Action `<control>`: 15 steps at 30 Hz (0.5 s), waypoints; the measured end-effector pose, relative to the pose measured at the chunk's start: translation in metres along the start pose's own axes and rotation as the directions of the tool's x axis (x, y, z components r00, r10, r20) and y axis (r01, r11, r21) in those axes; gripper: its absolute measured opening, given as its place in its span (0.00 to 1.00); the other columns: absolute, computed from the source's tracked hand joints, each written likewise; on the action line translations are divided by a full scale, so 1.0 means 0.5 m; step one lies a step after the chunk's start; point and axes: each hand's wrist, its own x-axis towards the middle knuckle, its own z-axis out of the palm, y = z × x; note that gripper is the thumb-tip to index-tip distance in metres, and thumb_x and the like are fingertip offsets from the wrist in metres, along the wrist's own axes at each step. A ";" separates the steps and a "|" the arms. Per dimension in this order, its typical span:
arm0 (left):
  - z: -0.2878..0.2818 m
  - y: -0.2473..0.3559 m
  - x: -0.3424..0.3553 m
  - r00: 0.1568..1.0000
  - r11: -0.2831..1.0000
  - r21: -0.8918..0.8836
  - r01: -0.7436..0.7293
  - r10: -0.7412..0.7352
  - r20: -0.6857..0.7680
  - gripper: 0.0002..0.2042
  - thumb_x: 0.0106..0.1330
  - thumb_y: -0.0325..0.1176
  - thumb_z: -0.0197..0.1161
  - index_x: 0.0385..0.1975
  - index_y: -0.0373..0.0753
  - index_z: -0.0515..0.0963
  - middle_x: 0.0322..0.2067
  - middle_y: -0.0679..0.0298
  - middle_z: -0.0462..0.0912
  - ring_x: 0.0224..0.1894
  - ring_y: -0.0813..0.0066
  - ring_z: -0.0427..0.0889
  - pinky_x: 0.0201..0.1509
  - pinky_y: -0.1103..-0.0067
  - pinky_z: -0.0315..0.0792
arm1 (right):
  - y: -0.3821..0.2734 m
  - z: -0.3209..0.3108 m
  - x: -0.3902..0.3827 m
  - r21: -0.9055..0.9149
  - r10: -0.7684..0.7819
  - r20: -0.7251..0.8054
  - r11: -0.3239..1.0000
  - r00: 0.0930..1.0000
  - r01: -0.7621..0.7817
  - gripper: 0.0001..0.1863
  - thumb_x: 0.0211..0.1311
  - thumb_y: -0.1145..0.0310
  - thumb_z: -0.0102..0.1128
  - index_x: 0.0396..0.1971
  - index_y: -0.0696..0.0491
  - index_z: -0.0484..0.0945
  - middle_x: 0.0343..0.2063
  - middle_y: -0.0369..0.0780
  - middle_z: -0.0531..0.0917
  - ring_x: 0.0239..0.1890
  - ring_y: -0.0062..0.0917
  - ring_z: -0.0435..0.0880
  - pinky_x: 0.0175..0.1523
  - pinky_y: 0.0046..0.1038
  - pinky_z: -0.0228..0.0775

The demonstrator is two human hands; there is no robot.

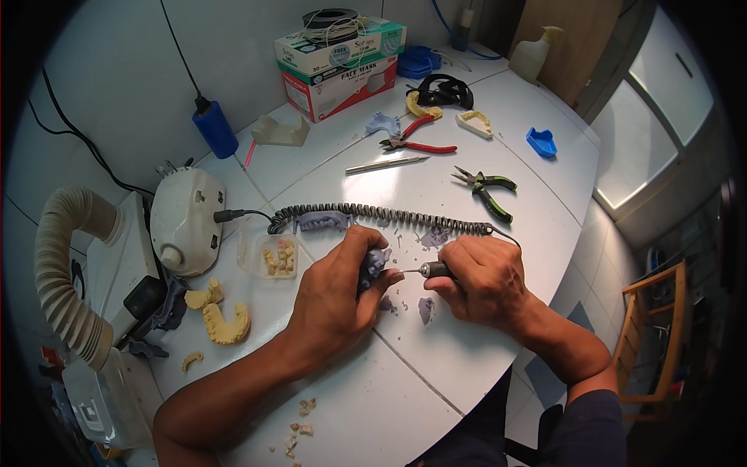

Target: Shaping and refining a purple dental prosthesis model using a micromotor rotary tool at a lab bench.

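From afar, I pinch a lumpy blue-grey moulded piece (375,265) in the left hand (331,286), apparently steadying it; the right hand (486,276) grips a dark, metal-nosed cylindrical handpiece (436,269), pointed leftward.

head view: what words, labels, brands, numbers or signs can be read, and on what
Green-and-white cardboard box: printed lettering and a number, not quoted here.
Red-and-white cardboard box beneath it: printed lettering, not quoted here.
Elsewhere: any markings are too small or blurred to read.
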 end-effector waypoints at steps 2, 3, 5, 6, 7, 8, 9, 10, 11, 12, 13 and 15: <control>-0.008 0.013 0.003 0.999 0.999 -0.015 0.037 -0.037 0.040 0.22 0.72 0.33 0.75 0.60 0.37 0.73 0.29 0.57 0.82 0.27 0.64 0.84 0.35 0.70 0.76 | -0.001 0.004 -0.002 0.004 0.003 -0.004 1.000 1.000 -0.003 0.28 0.75 0.42 0.66 0.27 0.52 0.76 0.18 0.36 0.71 0.16 0.29 0.74 0.24 0.32 0.66; -0.012 0.020 0.005 0.994 0.997 -0.028 0.074 -0.072 0.080 0.21 0.75 0.35 0.72 0.61 0.37 0.72 0.29 0.56 0.82 0.27 0.62 0.83 0.35 0.68 0.76 | -0.001 0.006 -0.003 0.008 0.007 -0.008 1.000 1.000 -0.007 0.28 0.76 0.41 0.64 0.26 0.52 0.76 0.18 0.36 0.71 0.16 0.29 0.74 0.23 0.32 0.66; -0.013 0.025 0.003 0.994 0.997 -0.033 0.070 -0.067 0.091 0.22 0.77 0.36 0.70 0.63 0.37 0.71 0.29 0.56 0.82 0.27 0.61 0.84 0.36 0.67 0.76 | -0.001 0.011 -0.003 -0.001 0.002 -0.024 1.000 1.000 -0.002 0.29 0.77 0.41 0.63 0.26 0.52 0.75 0.18 0.36 0.71 0.16 0.28 0.73 0.23 0.32 0.66; -0.014 0.026 0.002 0.993 0.997 -0.036 0.067 -0.063 0.101 0.22 0.79 0.38 0.67 0.65 0.37 0.69 0.29 0.55 0.82 0.28 0.60 0.84 0.36 0.67 0.76 | -0.001 0.012 -0.003 -0.008 -0.005 -0.040 1.000 0.999 0.004 0.29 0.77 0.41 0.62 0.26 0.52 0.75 0.18 0.36 0.71 0.15 0.28 0.73 0.22 0.31 0.66; -0.012 0.024 0.000 0.993 0.997 -0.036 0.067 -0.063 0.102 0.22 0.79 0.38 0.67 0.65 0.37 0.69 0.29 0.55 0.82 0.28 0.60 0.84 0.36 0.67 0.76 | -0.002 0.012 -0.002 -0.008 -0.004 -0.040 1.000 0.999 0.003 0.29 0.77 0.41 0.62 0.26 0.52 0.75 0.18 0.36 0.71 0.15 0.28 0.73 0.22 0.31 0.66; -0.009 0.021 -0.002 0.993 0.998 -0.037 0.060 -0.056 0.100 0.23 0.80 0.38 0.66 0.67 0.36 0.68 0.28 0.55 0.82 0.28 0.59 0.84 0.37 0.66 0.76 | -0.004 0.010 -0.001 -0.028 -0.006 -0.040 1.000 0.999 0.005 0.30 0.78 0.40 0.61 0.26 0.52 0.75 0.17 0.36 0.71 0.15 0.28 0.73 0.22 0.31 0.66; -0.006 0.019 -0.003 0.994 0.998 -0.037 0.053 -0.049 0.097 0.24 0.80 0.39 0.65 0.68 0.36 0.67 0.28 0.54 0.82 0.29 0.59 0.85 0.38 0.66 0.76 | -0.005 0.009 0.000 -0.048 -0.008 -0.040 0.999 0.999 0.006 0.30 0.78 0.40 0.61 0.26 0.52 0.75 0.17 0.36 0.71 0.15 0.27 0.73 0.22 0.31 0.65; -0.005 0.019 -0.006 0.994 0.998 -0.037 0.052 -0.048 0.097 0.24 0.80 0.39 0.65 0.68 0.36 0.67 0.28 0.54 0.82 0.29 0.59 0.85 0.38 0.66 0.76 | -0.006 0.009 0.000 -0.049 -0.007 -0.040 0.999 0.999 0.005 0.30 0.78 0.40 0.61 0.26 0.52 0.75 0.17 0.36 0.71 0.15 0.27 0.73 0.22 0.31 0.65; -0.003 0.019 -0.007 0.995 0.999 -0.026 0.041 -0.039 0.094 0.24 0.81 0.38 0.65 0.69 0.36 0.66 0.28 0.54 0.82 0.30 0.58 0.85 0.38 0.66 0.76 | -0.006 0.011 -0.001 -0.044 -0.002 -0.044 0.999 0.999 0.000 0.30 0.78 0.40 0.60 0.26 0.52 0.74 0.17 0.36 0.71 0.15 0.27 0.73 0.22 0.31 0.65; -0.002 0.020 -0.007 0.995 0.999 -0.014 0.030 -0.029 0.092 0.25 0.81 0.38 0.64 0.70 0.35 0.66 0.28 0.54 0.82 0.30 0.58 0.85 0.39 0.66 0.76 | -0.005 0.011 -0.001 -0.039 0.004 -0.048 0.999 0.999 -0.005 0.30 0.78 0.40 0.60 0.26 0.52 0.74 0.17 0.36 0.71 0.15 0.27 0.73 0.21 0.31 0.65; -0.001 0.019 -0.005 0.995 1.000 -0.014 0.028 -0.027 0.092 0.25 0.81 0.38 0.64 0.70 0.35 0.66 0.28 0.54 0.82 0.30 0.58 0.85 0.39 0.66 0.76 | -0.005 0.012 -0.001 -0.041 0.004 -0.049 0.999 0.999 -0.006 0.30 0.78 0.40 0.60 0.26 0.52 0.74 0.17 0.36 0.71 0.15 0.27 0.73 0.21 0.31 0.65; 0.001 0.018 -0.004 0.994 0.997 -0.047 0.062 -0.058 0.091 0.25 0.82 0.38 0.64 0.70 0.34 0.66 0.29 0.53 0.83 0.29 0.58 0.86 0.38 0.67 0.77 | -0.006 0.012 -0.001 -0.039 0.011 -0.048 0.999 0.999 -0.013 0.30 0.78 0.40 0.60 0.26 0.52 0.74 0.17 0.36 0.71 0.15 0.27 0.74 0.22 0.31 0.66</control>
